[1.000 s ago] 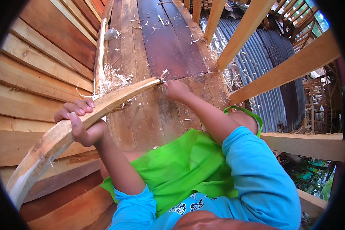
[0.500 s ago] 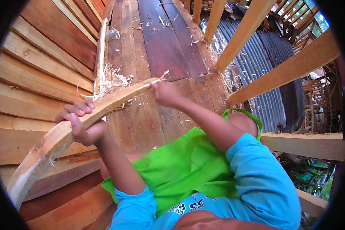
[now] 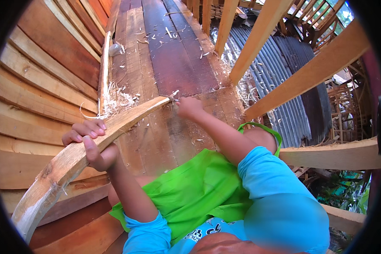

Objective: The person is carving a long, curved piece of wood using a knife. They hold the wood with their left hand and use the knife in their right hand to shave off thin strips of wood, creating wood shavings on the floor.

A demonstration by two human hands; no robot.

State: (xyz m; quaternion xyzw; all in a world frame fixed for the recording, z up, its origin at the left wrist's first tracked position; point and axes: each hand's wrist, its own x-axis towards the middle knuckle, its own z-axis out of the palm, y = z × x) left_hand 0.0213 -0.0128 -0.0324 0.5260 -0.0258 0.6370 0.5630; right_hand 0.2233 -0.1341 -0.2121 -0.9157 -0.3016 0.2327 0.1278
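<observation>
Long pale wooden piece (image 3: 70, 160), rough-edged, apparently curved

I stand here and count two hands: one left hand (image 3: 100, 157) and one right hand (image 3: 188, 107). Of long curved wood pieces (image 3: 65, 163) there is one. I count also one small dark tool (image 3: 172, 98), perhaps a blade, but the fist hides most of it. Near the left edge of the floor (image 3: 152, 144) is one heap of shavings (image 3: 116, 100), and farther along this edge, one pale bundle (image 3: 114, 49). Along the right edge are at least four wooden posts (image 3: 252, 46); beyond them, at least two corrugated sheets (image 3: 279, 84). The clothes are two: one green apron (image 3: 190, 182), one blue shirt (image 3: 258, 169).
</observation>
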